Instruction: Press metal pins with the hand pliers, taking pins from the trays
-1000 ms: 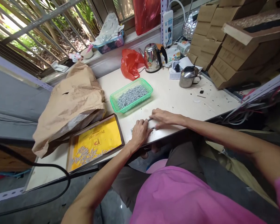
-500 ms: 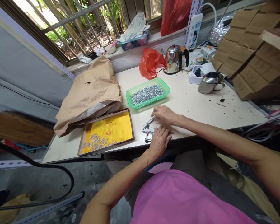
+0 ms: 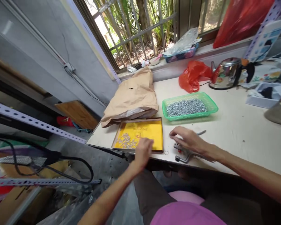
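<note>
Tabletop (image 3: 236, 131) lies open right of green basket (image 3: 192, 116); yellow tray (image 3: 152, 134) and brown bag (image 3: 133, 97) crowd left.

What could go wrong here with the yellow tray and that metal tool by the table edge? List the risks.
1. The yellow tray lies right at the front edge of the table. The left hand reaching over it could nudge it off and spill the small metal pieces.
2. The metal tool under the right hand also sits near that edge and could slip off.
</note>
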Demonstrator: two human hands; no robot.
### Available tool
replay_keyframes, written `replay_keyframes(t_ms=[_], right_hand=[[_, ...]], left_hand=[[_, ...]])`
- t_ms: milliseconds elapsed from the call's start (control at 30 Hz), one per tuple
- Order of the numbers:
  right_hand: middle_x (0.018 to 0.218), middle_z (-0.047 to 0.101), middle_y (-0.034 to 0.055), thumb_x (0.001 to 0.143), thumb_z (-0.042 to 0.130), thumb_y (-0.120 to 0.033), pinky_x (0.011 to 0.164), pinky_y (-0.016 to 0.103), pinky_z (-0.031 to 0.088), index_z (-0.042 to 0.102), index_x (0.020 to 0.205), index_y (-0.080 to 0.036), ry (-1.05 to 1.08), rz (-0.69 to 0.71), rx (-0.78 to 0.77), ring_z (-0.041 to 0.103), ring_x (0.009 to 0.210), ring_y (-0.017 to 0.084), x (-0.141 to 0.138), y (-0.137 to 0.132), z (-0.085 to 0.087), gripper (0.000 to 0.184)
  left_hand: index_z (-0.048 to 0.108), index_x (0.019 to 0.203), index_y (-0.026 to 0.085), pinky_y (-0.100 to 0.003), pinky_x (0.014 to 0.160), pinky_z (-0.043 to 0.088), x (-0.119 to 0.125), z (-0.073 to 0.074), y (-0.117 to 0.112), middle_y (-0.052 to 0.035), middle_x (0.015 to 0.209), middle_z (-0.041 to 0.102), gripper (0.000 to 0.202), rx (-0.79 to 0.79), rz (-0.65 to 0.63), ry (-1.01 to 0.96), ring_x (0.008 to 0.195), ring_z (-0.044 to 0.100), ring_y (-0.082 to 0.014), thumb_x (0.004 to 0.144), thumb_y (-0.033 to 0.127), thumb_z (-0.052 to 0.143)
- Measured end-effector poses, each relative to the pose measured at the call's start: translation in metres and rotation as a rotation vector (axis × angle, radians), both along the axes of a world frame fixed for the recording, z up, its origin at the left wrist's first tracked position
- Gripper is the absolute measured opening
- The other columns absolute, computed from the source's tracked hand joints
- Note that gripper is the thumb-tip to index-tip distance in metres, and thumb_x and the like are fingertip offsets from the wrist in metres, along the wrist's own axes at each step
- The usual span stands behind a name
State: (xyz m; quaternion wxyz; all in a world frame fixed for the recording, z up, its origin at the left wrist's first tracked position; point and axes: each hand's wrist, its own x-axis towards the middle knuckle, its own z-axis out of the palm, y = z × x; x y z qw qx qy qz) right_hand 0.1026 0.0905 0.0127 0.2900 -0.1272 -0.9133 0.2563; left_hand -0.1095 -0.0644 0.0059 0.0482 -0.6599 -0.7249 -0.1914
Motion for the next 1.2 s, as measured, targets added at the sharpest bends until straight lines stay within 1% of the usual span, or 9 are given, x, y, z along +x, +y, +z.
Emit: replay_keyframes(t_ms=[133,200,300,467,667,800,967,1067,1200], right_hand=[[0.093,0.065,0.0092,0.093,0.045,-0.03,0.082,0.039,0.049,0.063,0.098,-0.02,0.105,-0.325,0.115,0.06,0.089,0.023,0.009,0.054,0.039,0.022],[0.096,0.065,0.0119,0.092,0.045,-0.032,0.083,0.043,0.049,0.064,0.099,-0.018,0.015,-0.429,0.203,0.06,0.092,0.026,0.015,0.083,0.043,0.024],[0.104,0.062,0.0149,0.092,0.044,-0.037,0.079,0.045,0.05,0.062,0.113,-0.016,-0.139,-0.472,0.255,0.061,0.092,0.029,0.027,0.103,0.032,0.035],[0.106,0.062,0.0119,0.094,0.041,-0.041,0.072,0.04,0.052,0.062,0.115,-0.02,-0.208,-0.351,0.175,0.063,0.088,0.026,0.047,0.065,0.001,0.037],[0.106,0.062,0.0099,0.095,0.042,-0.036,0.08,0.035,0.051,0.065,0.108,-0.022,-0.292,-0.279,0.028,0.063,0.094,0.022,0.077,0.006,-0.027,0.03],[0.1,0.06,0.0089,0.094,0.047,-0.034,0.078,0.031,0.048,0.066,0.107,-0.021,-0.452,-0.204,0.001,0.061,0.089,0.02,0.094,-0.017,-0.034,0.026],[0.096,0.06,0.0089,0.095,0.047,-0.023,0.075,0.029,0.041,0.066,0.099,-0.017,-0.61,-0.281,0.017,0.059,0.084,0.018,0.097,-0.026,-0.033,0.021],[0.093,0.061,0.0082,0.095,0.045,-0.02,0.074,0.03,0.036,0.066,0.093,-0.016,-0.632,-0.331,0.071,0.057,0.083,0.018,0.099,-0.02,-0.033,0.021],[0.091,0.061,0.0074,0.095,0.046,-0.022,0.072,0.031,0.031,0.065,0.09,-0.017,-0.63,-0.368,0.096,0.055,0.083,0.018,0.107,-0.013,-0.036,0.02]], left_hand=[[0.071,0.088,0.017,-0.032,0.078,0.045,-0.088,0.019,0.02,-0.0119,0.093,0.068,0.028,-0.241,0.519,0.119,0.097,0.06,-0.0246,0.092,0.028,0.046],[0.072,0.085,0.015,-0.032,0.077,0.044,-0.11,0.021,0.023,-0.0144,0.094,0.069,0.029,-0.362,0.626,0.114,0.097,0.061,-0.0261,0.09,0.033,0.05],[0.072,0.087,0.014,-0.031,0.073,0.043,-0.118,0.016,0.022,-0.0146,0.094,0.07,0.027,-0.449,0.633,0.086,0.095,0.063,-0.0267,0.085,0.036,0.057],[0.071,0.089,0.013,-0.032,0.075,0.042,-0.116,0.005,0.023,-0.0162,0.097,0.07,0.023,-0.466,0.615,0.089,0.094,0.063,-0.0266,0.084,0.023,0.052],[0.071,0.087,0.014,-0.03,0.076,0.043,-0.118,0.017,0.027,-0.0146,0.097,0.071,0.023,-0.406,0.574,0.065,0.093,0.063,-0.024,0.083,0.021,0.049],[0.068,0.082,0.015,-0.024,0.06,0.045,-0.084,0.027,0.037,-0.0067,0.08,0.069,0.021,-0.248,0.46,-0.356,0.069,0.061,-0.0166,0.078,0.032,0.057],[0.063,0.075,0.015,-0.02,0.04,0.037,0.022,0.026,0.049,0.0018,0.06,0.057,0.03,-0.376,0.2,-1.058,0.043,0.045,-0.0073,0.066,0.043,0.068],[0.061,0.071,0.015,-0.019,0.036,0.032,0.075,0.013,0.055,0.0044,0.051,0.051,0.031,-0.477,0.164,-1.204,0.039,0.041,-0.0059,0.063,0.042,0.072],[0.059,0.069,0.014,-0.018,0.034,0.026,0.101,-0.008,0.061,0.0061,0.044,0.047,0.03,-0.554,0.181,-1.232,0.034,0.036,-0.0043,0.064,0.04,0.071]])
